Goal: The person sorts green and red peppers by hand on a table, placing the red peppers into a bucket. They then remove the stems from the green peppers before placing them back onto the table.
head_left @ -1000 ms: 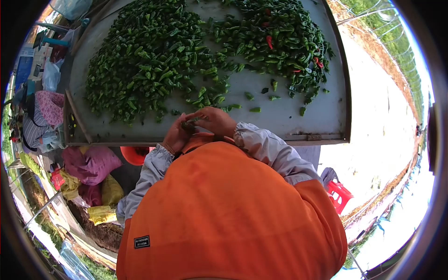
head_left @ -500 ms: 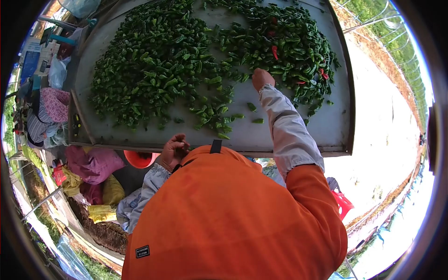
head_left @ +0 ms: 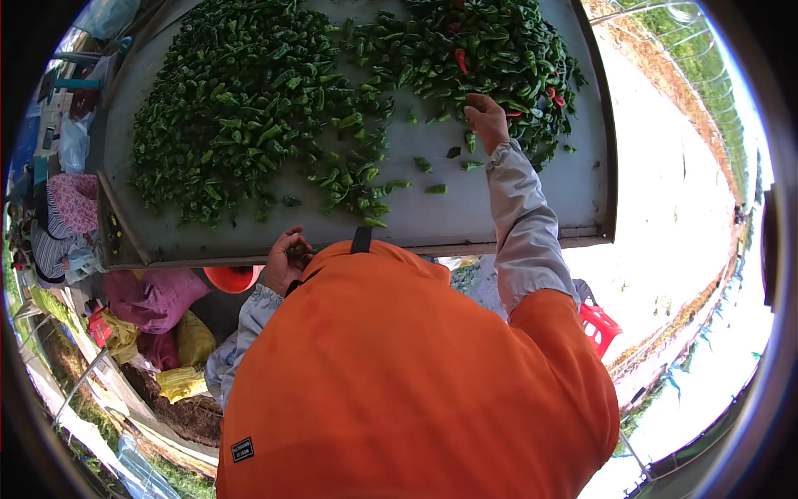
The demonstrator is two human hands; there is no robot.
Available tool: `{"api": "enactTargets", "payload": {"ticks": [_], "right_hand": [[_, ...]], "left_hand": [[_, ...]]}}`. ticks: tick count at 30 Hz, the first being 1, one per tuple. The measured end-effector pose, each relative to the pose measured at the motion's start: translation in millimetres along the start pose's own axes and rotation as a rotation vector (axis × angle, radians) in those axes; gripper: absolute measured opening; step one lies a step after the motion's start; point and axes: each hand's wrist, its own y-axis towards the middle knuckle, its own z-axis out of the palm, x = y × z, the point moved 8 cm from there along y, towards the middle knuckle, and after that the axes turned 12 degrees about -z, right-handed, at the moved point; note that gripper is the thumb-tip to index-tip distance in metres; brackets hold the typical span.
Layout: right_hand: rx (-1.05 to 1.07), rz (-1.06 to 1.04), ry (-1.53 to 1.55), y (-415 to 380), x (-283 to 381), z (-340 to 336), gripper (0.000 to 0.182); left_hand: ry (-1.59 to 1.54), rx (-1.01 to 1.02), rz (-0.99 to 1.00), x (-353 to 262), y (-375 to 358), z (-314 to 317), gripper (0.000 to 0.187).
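Green peppers lie heaped on a grey metal table (head_left: 416,224): a broad heap (head_left: 241,108) on the left and a smaller heap (head_left: 515,50) on the right, with a few red peppers (head_left: 460,60) in it. My right hand (head_left: 489,122) is at the near edge of the right heap, fingers bent together; what they pinch, if anything, is hidden. Several loose green peppers (head_left: 435,189) lie in the strip between the heaps. My left hand (head_left: 287,258) is curled near the table's front edge, beside my chest; its contents are partly hidden.
A red bucket (head_left: 231,279) stands below the table's front edge. Pink and yellow sacks (head_left: 154,299) are at the lower left. Another person (head_left: 62,220) sits at the far left. A red plastic basket (head_left: 600,326) is at my right. Raised rims edge the table.
My right hand has shifted right along the near edge of the right heap, and more loose bits lie beside it. My left hand stays by the front edge. The view has shifted slightly.
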Motion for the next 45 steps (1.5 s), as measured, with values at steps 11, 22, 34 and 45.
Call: {"api": "enactTargets", "payload": {"ticks": [11,22,34,45], "right_hand": [[0.318,-0.111,-1.020,-83,-24,36,0.025],[0.244,-0.441,-0.498,-50,37,94,0.022],[0.772,-0.549,-1.131,-59,40,304,0.018],[0.715,-0.190,-0.504,-79,38,183,0.025]], "left_hand": [[0.175,0.027,-0.022,-10,11,22,0.024],[0.137,-0.016,-0.022,-6,12,10,0.024],[-0.034,-0.085,0.055,10,-21,-38,0.023],[-0.155,-0.047,0.044,11,-13,-43,0.017]]}}
